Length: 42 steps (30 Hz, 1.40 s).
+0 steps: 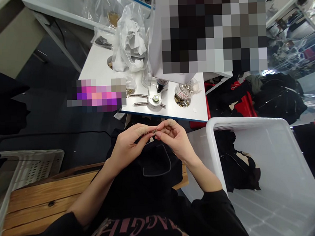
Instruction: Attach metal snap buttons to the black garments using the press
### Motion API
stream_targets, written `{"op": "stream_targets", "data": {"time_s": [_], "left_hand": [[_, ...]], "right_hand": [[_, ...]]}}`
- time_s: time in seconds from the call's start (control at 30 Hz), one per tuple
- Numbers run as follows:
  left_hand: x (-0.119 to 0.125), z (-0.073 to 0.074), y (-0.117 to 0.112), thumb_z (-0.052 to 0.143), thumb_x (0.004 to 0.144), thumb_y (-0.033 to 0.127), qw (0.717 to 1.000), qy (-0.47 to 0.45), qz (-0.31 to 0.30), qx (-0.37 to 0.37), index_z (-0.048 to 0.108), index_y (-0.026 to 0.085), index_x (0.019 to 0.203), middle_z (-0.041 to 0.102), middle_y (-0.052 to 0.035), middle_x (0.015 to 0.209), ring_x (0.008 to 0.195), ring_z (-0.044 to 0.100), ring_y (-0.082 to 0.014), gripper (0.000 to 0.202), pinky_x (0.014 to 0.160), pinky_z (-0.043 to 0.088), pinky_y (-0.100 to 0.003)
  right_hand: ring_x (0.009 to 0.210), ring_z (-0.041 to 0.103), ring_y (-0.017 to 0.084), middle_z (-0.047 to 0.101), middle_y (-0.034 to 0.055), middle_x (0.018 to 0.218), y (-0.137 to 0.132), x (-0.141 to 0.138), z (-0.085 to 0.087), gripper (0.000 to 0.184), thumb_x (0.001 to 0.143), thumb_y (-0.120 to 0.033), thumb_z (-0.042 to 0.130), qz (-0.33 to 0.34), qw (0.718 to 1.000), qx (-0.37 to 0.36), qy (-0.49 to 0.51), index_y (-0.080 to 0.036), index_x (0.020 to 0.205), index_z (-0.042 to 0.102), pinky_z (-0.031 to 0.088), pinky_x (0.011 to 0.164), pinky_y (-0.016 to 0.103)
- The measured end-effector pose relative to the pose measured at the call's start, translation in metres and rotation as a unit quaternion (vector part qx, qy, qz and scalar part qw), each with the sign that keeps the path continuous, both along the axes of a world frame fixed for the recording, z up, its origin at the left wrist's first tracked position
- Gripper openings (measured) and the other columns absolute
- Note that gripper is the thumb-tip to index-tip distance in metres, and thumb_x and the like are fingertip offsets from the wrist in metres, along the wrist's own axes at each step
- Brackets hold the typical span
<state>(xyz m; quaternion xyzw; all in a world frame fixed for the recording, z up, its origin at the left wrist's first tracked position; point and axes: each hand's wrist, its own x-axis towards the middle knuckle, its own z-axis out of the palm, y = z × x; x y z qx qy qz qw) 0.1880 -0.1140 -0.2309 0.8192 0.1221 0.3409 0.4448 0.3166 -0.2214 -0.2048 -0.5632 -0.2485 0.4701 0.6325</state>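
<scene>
My left hand (pixel 129 142) and my right hand (pixel 174 135) meet in front of the table's edge, fingertips pinched together. A small brassy metal piece (pixel 154 132) shows between them, too small and covered to name exactly. Both hands are closed on it. Below them, dark cloth with a grey curved line (pixel 157 174) lies over my lap. Just beyond my fingers stands a press-like fixture (pixel 155 100) with a round greenish centre and metal springs. To its right, a clear tub (pixel 184 91) of small metal parts rests over a hole filled with more of them.
A white table (pixel 162 112) with a blue edge carries plastic bags (pixel 134 43) and a tall machine housing (pixel 157 39). On my right stands a large white bin (pixel 253 120) holding dark garments (pixel 239 166). A wooden bench (pixel 46 194) and white crate (pixel 37 167) are left.
</scene>
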Motion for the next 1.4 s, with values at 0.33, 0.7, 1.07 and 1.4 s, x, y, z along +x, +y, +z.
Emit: {"op": "stream_targets", "data": {"time_s": [0.33, 0.7, 1.07, 1.4], "left_hand": [[-0.003, 0.005, 0.0, 0.064, 0.083, 0.017, 1.0, 0.011, 0.001, 0.03, 0.059, 0.018, 0.115, 0.063, -0.0017, 0.088, 0.074, 0.058, -0.009, 0.033, 0.068, 0.051, -0.02], [-0.006, 0.003, 0.004, 0.062, 0.085, 0.023, 1.0, 0.023, 0.01, 0.013, 0.066, 0.018, 0.102, 0.069, -0.0026, 0.088, 0.073, 0.062, -0.0103, 0.018, 0.062, 0.051, -0.02], [-0.004, -0.003, 0.006, 0.062, 0.085, 0.022, 0.999, 0.026, -0.024, 0.014, 0.066, 0.019, 0.105, 0.07, -0.0033, 0.093, 0.081, 0.064, -0.0114, 0.02, 0.069, 0.052, -0.02], [0.011, -0.026, 0.013, 0.059, 0.086, 0.027, 0.995, 0.076, -0.009, -0.06, 0.059, 0.018, 0.116, 0.067, -0.004, 0.094, 0.073, 0.06, -0.0105, 0.031, 0.066, 0.049, -0.022]], "right_hand": [[0.074, 0.058, 0.009, 0.057, -0.0019, 0.08, 0.0, -0.012, -0.008, 0.023, 0.073, -0.031, 0.072, -0.066, 0.998, -0.001, 0.023, -0.021, 0.085, 0.055, 0.05, 0.072, 0.022], [0.081, 0.059, 0.013, 0.061, 0.0023, 0.088, -0.006, -0.013, -0.006, 0.009, 0.084, -0.029, 0.06, -0.055, 0.971, 0.004, -0.234, -0.023, 0.089, 0.062, 0.049, 0.079, 0.029], [0.079, 0.06, 0.016, 0.065, 0.0044, 0.085, -0.007, 0.008, -0.004, 0.009, 0.085, -0.024, 0.058, 0.013, 0.862, 0.055, -0.504, -0.025, 0.089, 0.067, 0.05, 0.072, 0.032], [0.078, 0.056, 0.017, 0.063, 0.005, 0.084, 0.009, 0.036, -0.014, 0.009, 0.086, -0.026, 0.055, 0.037, 0.848, 0.024, -0.529, -0.024, 0.087, 0.064, 0.046, 0.073, 0.031]]}}
